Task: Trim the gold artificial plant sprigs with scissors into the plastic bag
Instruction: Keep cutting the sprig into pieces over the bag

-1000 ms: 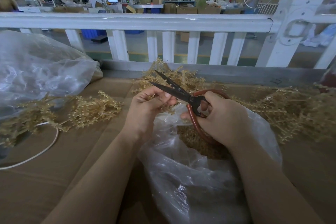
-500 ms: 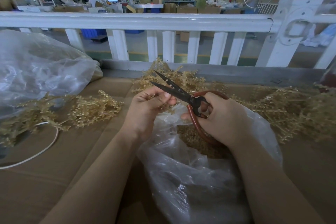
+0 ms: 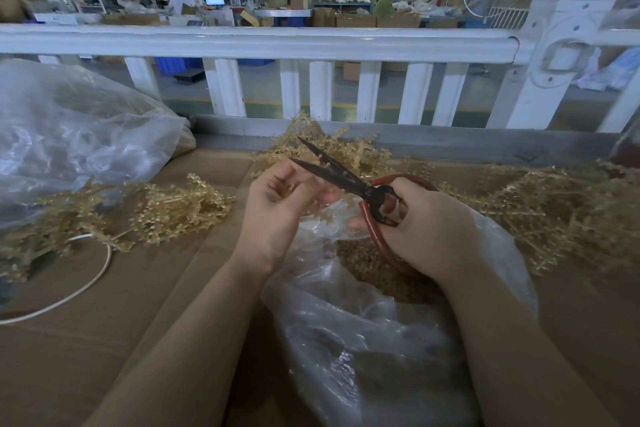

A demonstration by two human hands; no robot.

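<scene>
Gripping scissors [image 3: 349, 180] — right hand [image 3: 429, 229], left hand [image 3: 277, 204] curled

No legible text — background signs too blurred.

cardboard top [image 3: 104, 340], gold sprigs [image 3: 180, 211], plastic bag [image 3: 363, 340], white cord [image 3: 86, 288]

I see gold sprigs [image 3: 180, 208] on a plain brown cardboard top [image 3: 104, 340]. Scissors [image 3: 349, 184]: black blades, reddish-brown handle loops. Plastic bag [image 3: 363, 350] is clear with white glare, gold trimmings showing through. Second clear bag [image 3: 69, 135] on the left, hazy grey-white. White cord [image 3: 83, 288]. White railing [image 3: 242, 42], green floor stripe [image 3: 467, 118] behind it, blue bins [image 3: 176, 64] past the rails.
</scene>
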